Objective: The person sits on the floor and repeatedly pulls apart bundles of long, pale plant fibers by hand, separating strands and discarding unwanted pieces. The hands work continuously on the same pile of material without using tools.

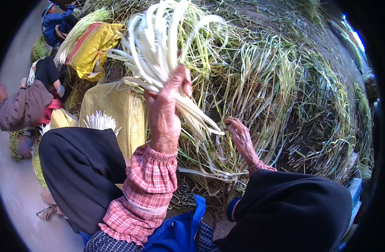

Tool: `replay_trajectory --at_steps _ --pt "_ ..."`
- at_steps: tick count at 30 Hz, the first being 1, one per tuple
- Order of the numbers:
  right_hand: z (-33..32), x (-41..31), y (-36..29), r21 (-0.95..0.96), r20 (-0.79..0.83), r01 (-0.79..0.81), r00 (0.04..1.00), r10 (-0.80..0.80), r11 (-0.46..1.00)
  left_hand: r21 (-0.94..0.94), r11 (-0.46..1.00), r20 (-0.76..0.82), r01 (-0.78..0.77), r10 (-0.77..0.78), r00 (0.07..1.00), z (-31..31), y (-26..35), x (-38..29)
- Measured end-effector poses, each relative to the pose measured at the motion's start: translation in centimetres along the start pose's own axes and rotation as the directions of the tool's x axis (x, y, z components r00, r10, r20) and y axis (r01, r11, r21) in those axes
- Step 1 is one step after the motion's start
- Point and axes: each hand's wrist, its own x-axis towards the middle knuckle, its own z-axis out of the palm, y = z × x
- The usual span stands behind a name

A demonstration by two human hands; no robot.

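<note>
My left hand (170, 91) is raised in the middle of the view, closed around a bunch of pale blanched stalks (157, 60) that look like garlic greens. Their white upper parts fan out and curl over, slightly blurred. Below the fist, the other ends (200, 116) slant down to the right. Close to those ends is my right hand (239, 135), low beside my knee with its fingers bent. Whether it pinches a strand cannot be made out. Under both hands lies a heap of loose green and yellowed leaves (262, 85).
A yellow woven-sack block (113, 107) stands left of my forearm, with white stalk ends (101, 121) beside it. Beyond is a yellow sack (96, 47) bearing more stalks (82, 34). Two people (25, 104) sit at the left. My knees (82, 157) flank the work.
</note>
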Motion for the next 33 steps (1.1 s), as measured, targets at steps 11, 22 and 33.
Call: replay_trajectory --at_steps 11,22,33 --pt "4.4 3.7 0.9 -0.642 -0.064 0.000 0.996 -0.054 0.767 -0.191 0.938 -0.108 0.290 -0.314 0.943 -3.8 -5.3 -0.4" --pt "5.9 0.3 0.2 -0.221 0.234 0.309 0.938 -0.257 0.925 -0.240 0.894 -0.116 0.378 -0.413 0.903 -3.2 -6.0 -0.7" --pt "1.5 4.5 5.4 -0.600 -0.231 -0.008 0.959 -0.164 0.800 -0.172 0.896 -0.113 0.410 -0.432 0.895 -3.8 -6.2 -0.5"
